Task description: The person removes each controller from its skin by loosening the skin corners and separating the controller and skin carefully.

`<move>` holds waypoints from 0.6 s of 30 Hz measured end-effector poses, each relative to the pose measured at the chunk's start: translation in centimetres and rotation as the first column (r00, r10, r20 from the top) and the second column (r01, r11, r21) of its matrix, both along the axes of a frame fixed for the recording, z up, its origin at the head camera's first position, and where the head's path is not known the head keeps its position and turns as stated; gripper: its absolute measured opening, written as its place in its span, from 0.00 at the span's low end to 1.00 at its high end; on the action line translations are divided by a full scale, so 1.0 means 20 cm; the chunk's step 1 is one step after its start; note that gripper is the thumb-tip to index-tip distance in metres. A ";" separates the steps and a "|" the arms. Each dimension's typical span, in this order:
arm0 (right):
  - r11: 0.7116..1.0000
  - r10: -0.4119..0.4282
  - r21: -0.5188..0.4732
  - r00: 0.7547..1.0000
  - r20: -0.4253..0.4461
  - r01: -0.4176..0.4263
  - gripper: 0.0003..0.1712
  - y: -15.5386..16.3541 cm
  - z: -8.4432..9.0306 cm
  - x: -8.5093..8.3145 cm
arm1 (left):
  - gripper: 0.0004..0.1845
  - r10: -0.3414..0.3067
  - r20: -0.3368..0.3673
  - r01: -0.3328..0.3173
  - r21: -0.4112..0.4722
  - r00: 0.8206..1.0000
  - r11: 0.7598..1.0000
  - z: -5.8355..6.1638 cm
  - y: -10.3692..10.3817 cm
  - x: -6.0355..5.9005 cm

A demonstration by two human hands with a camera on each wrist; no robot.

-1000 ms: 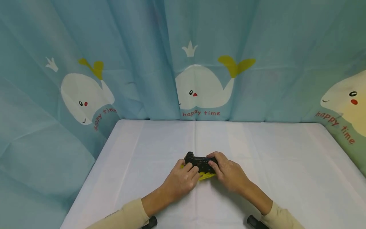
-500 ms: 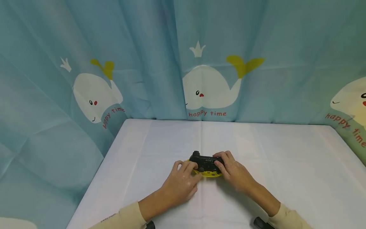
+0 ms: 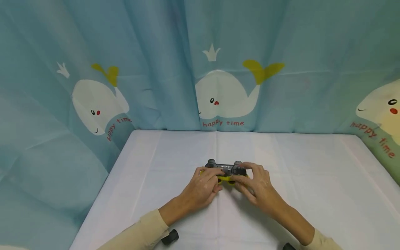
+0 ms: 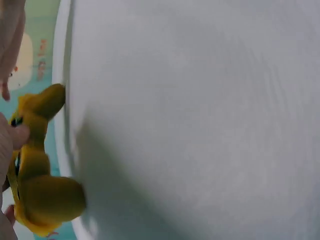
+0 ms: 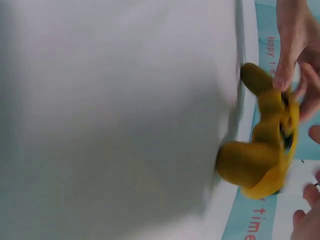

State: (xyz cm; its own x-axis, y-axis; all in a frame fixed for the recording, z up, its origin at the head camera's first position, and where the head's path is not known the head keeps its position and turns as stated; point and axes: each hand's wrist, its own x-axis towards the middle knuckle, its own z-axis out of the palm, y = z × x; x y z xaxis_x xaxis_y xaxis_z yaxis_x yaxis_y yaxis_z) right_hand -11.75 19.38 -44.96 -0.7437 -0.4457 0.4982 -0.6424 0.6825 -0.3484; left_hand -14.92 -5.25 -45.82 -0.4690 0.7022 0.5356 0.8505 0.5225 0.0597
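A black game controller [image 3: 229,168] marked SONY sits partly in a yellow rubbery cover [image 3: 225,178], held just over the white table. My left hand [image 3: 201,187] grips its left end, with fingers across the front; in the left wrist view one fingertip presses the yellow cover [image 4: 37,200]. Around the right end my right hand [image 3: 262,192] has its fingers spread, their tips near or at the controller and the cover's rim. The right wrist view shows blurred right-hand fingers [image 5: 312,195] standing beside the cover [image 5: 245,162]. Fingers hide part of the controller's face.
A white cloth [image 3: 312,187] covers the table. Behind and at the sides hangs a blue curtain [image 3: 150,86] printed with whales. Black pieces [image 3: 170,237] show beneath the sleeves [image 3: 147,227].
My right hand has loosened its grip on the controller's right end and spread its fingers. The controller has tilted, so both its top corners now show. My left fingers have moved across its front.
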 end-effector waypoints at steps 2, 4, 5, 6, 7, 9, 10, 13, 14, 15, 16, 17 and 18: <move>0.999 0.007 0.047 1.000 -0.003 -0.007 0.23 0.01 -0.01 0.02 | 0.17 0.008 0.019 -0.009 0.026 1.000 1.000 -0.02 0.02 -0.02; 0.996 -0.010 0.084 1.000 0.023 0.008 0.27 0.00 -0.01 0.02 | 0.20 0.025 0.037 -0.026 0.020 0.999 0.999 -0.02 0.03 -0.04; 0.995 -0.023 0.096 0.999 0.040 0.019 0.29 -0.01 -0.01 0.02 | 0.21 0.031 0.041 -0.031 0.009 0.999 0.999 -0.03 0.04 -0.06; 0.995 -0.034 0.100 0.998 0.056 0.028 0.30 -0.02 -0.01 0.01 | 0.22 0.033 0.048 -0.033 -0.001 0.998 0.999 -0.03 0.04 -0.07; 0.995 -0.046 0.096 0.996 0.073 0.038 0.30 -0.02 -0.01 0.00 | 0.22 0.035 0.047 -0.034 -0.018 0.998 0.999 -0.03 0.05 -0.07; 0.995 -0.061 0.087 0.994 0.095 0.053 0.27 -0.04 0.00 -0.02 | 0.21 0.043 0.034 -0.041 -0.057 0.999 0.998 -0.03 0.06 -0.09; 0.995 -0.062 0.086 0.993 0.104 0.053 0.25 -0.04 0.01 -0.03 | 0.21 0.046 0.021 -0.045 -0.076 0.999 0.996 -0.03 0.06 -0.09; 0.995 -0.048 0.096 0.993 0.108 0.038 0.17 -0.04 0.04 -0.07 | 0.23 0.061 -0.006 -0.061 -0.099 0.998 0.993 -0.02 0.07 -0.10; 0.995 -0.037 0.096 0.994 0.107 0.026 0.14 -0.04 0.05 -0.08 | 0.23 0.060 -0.013 -0.061 -0.101 0.998 0.993 -0.01 0.08 -0.10; 0.996 -0.026 0.093 0.994 0.105 0.016 0.12 -0.04 0.05 -0.09 | 0.23 0.058 -0.020 -0.060 -0.105 0.998 0.993 -0.01 0.08 -0.10; 0.996 -0.014 0.088 0.995 0.103 0.005 0.10 -0.03 0.06 -0.09 | 0.24 0.057 -0.021 -0.059 -0.111 0.998 0.992 0.00 0.08 -0.10; 0.996 -0.005 0.085 0.995 0.098 -0.004 0.09 -0.03 0.06 -0.09 | 0.27 0.062 -0.017 -0.063 -0.125 0.998 0.990 0.01 0.09 -0.10; 0.997 0.004 0.082 0.995 0.096 -0.012 0.08 -0.02 0.06 -0.09 | 0.30 0.073 -0.011 -0.073 -0.146 0.997 0.987 0.02 0.10 -0.11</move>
